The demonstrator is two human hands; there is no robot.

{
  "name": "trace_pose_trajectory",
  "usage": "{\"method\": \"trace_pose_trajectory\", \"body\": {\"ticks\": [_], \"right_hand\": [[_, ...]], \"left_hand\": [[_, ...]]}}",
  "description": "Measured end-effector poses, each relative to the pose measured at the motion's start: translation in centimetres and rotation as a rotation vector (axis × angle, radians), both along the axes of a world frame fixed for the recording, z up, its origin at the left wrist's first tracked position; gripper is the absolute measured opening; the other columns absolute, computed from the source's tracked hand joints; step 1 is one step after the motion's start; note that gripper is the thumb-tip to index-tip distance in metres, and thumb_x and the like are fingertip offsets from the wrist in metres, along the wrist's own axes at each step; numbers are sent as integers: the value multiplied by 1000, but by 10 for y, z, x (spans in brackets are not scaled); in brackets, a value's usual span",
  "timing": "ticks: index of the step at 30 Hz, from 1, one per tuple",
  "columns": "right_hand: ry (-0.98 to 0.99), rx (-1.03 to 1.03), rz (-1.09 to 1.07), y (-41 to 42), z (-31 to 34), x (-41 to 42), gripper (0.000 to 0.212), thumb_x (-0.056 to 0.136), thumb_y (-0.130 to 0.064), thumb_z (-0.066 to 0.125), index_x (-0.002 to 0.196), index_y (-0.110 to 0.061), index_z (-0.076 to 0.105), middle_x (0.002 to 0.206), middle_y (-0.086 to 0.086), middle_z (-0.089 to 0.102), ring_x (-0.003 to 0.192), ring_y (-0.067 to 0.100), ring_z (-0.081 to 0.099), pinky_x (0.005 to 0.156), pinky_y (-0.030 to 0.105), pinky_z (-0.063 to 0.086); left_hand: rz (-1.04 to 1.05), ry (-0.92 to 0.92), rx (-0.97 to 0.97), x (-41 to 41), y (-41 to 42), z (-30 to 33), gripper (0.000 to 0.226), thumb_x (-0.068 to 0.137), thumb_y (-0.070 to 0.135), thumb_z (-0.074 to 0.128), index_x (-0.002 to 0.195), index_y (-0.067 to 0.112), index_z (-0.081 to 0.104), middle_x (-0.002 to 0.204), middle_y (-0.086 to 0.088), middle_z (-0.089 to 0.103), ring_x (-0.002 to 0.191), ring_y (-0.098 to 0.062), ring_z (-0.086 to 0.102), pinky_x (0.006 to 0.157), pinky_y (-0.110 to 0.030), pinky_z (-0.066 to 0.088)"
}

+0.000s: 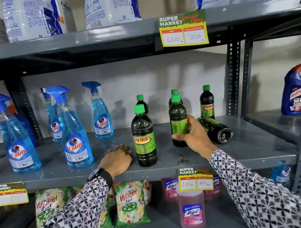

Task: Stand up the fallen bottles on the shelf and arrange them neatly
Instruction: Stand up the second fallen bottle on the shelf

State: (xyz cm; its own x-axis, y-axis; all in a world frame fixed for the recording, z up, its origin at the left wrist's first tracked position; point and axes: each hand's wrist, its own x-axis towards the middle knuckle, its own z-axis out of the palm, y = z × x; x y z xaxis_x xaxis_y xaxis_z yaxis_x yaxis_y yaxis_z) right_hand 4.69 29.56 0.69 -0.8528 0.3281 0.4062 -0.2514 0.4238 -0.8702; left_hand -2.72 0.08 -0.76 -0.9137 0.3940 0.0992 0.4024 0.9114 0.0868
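**Righting the green-capped bottles**

Standing upright on the grey metal shelf (249, 147), the held bottle (178, 119) is wrapped by the right hand (193, 134), its grip clenched round the glossy dark body and green label; the step in hand looks like setting it in line. Just right of it, touching the shelf, the fallen bottle (215, 130) lies on its side, round base outward; it likely comes next, needing a lift by the body. Left of the held bottle, the left hand (118, 159) rests released, flat beside the front bottle (144, 138).
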Motion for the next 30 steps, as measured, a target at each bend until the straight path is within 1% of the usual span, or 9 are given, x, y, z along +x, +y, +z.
{"method": "trace_pose_trajectory", "body": {"ticks": [3,7,9,15,17,20,22,26,30], "right_hand": [[7,54,-25,0,2,1,93,62,-31,101,143,-28,54,133,9,61,126,25,62,114,46,48],[-16,-28,20,5,-1,-2,72,77,-9,87,136,-31,51,124,-3,68,114,14,67,110,44,51],[-19,-35,25,5,-3,-4,81,76,-7,87,141,-34,46,123,-9,69,116,14,67,104,36,52],[42,52,-14,2,-3,-5,95,56,-32,104,133,-20,49,129,11,61,120,27,63,104,45,55],[29,20,14,3,-3,-7,92,58,-33,99,133,-21,47,129,9,61,119,25,64,104,44,54],[-30,-68,96,7,-7,-8,81,68,-17,85,135,-29,41,122,-1,67,119,19,65,100,35,53],[-31,-54,85,9,-9,-10,80,73,-13,89,136,-30,42,121,-7,69,118,15,66,102,36,52],[-19,-44,65,7,-7,-6,77,68,-17,99,128,-25,52,123,-2,72,115,18,69,106,42,54],[-28,-57,112,4,-2,14,70,60,-16,103,111,-34,59,116,-5,77,107,11,73,100,35,58]], "left_hand": [[-7,6,-29,-1,0,0,55,107,33,27,158,11,31,169,-11,24,158,-26,20,127,-53,18],[5,2,-32,-1,0,0,56,108,34,26,159,12,28,170,-10,21,159,-25,18,128,-52,16],[9,-4,-18,0,0,0,56,108,33,25,160,12,27,171,-10,21,159,-24,18,128,-51,15],[28,-22,55,3,1,1,56,107,33,26,160,14,28,171,-8,21,159,-23,18,129,-49,13],[26,-25,60,3,2,1,56,107,33,26,160,14,27,171,-8,20,159,-23,18,129,-50,13],[25,-23,46,2,2,0,56,107,33,25,160,13,27,171,-8,20,159,-23,18,128,-50,14],[28,-25,46,0,2,-1,55,107,33,26,159,13,29,170,-8,22,158,-23,19,128,-51,14],[19,-19,33,-2,0,-1,53,106,31,27,155,12,34,168,-8,27,157,-24,23,127,-53,17],[27,-29,56,-1,0,-1,54,106,33,27,156,13,34,169,-8,26,157,-24,23,128,-51,16]]}}
